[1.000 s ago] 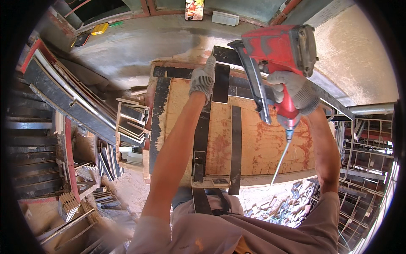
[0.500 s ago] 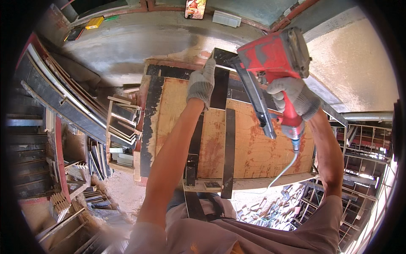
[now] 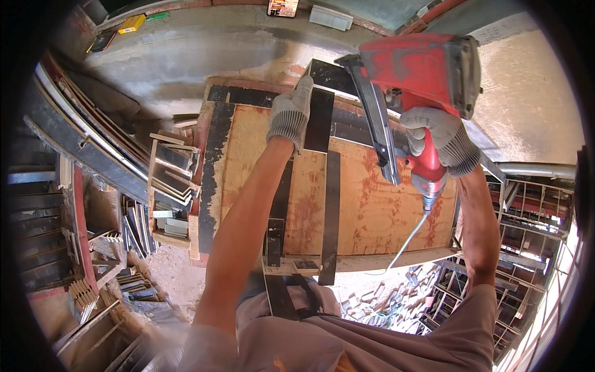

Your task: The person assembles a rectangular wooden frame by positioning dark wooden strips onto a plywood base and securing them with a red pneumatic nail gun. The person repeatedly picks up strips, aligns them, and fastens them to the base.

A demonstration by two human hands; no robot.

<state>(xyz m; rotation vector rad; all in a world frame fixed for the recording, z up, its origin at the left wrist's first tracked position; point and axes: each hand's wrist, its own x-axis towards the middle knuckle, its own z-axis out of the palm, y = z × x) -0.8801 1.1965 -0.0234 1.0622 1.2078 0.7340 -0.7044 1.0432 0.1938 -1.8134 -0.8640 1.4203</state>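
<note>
My right hand [image 3: 437, 139], in a grey knit glove, is wrapped round the handle of a red pneumatic nail gun [image 3: 412, 71]. A pale air hose [image 3: 409, 239] trails down from the bottom of its grip. The gun is held above the right part of a wooden bench [image 3: 384, 204], its nose close to a black board [image 3: 334, 77] at the far edge. My left hand [image 3: 292, 111], also gloved, is closed on the left end of that black board. Its fingertips are partly hidden. Dark strips [image 3: 331, 217] lie across the bench nearer me.
Curved boards and frames [image 3: 99, 136] are stacked at the left, beside a small wooden frame [image 3: 170, 173]. On the far ledge are a phone [image 3: 282, 7], a white block [image 3: 331, 17] and a yellow box [image 3: 132, 23]. Metal racks [image 3: 520, 248] stand at the right; wood offcuts [image 3: 378, 297] cover the floor.
The nail gun has moved slightly up and to the right in my right hand, its body turning more level. My left hand stays on the black board; the whole view has shifted a little.
</note>
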